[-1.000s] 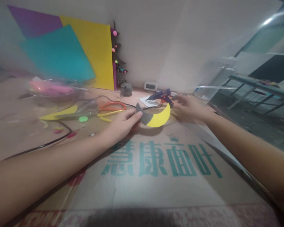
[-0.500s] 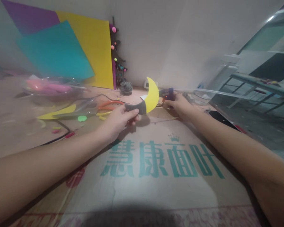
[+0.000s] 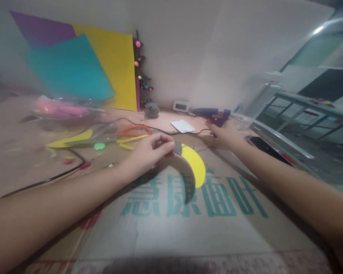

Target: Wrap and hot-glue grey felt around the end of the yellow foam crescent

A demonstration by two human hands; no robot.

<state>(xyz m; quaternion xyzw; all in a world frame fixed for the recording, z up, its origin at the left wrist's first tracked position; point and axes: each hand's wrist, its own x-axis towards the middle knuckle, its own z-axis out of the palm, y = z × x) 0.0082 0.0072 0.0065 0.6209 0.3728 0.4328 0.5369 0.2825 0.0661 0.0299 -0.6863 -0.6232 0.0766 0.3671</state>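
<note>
My left hand (image 3: 157, 150) pinches the grey end of a yellow crescent-shaped cutout (image 3: 196, 167) between thumb and fingertips. The cutout's free tip curves down toward the board, on which its dark shadow lies. At the back right, my right hand (image 3: 224, 133) is closed round the handle of a dark blue glue gun (image 3: 213, 113). A small red light glows on the gun, and its nozzle points left. Between the hands and the wall lies a small white piece of paper (image 3: 183, 126). Orange-handled scissors (image 3: 135, 130) rest just behind my left hand.
A black cord (image 3: 71, 171) runs across the left side. Yellow scraps and a green heart (image 3: 99, 146) lie there, near a clear bag of pink pieces (image 3: 61, 108). Coloured sheets (image 3: 71, 70) lean on the wall. A dark phone-like slab (image 3: 268, 150) lies by my right forearm.
The yellow crescent has turned from pointing up to pointing down and has come lower. My right hand and the glue gun appear farther right, with the gun now more fully visible.
</note>
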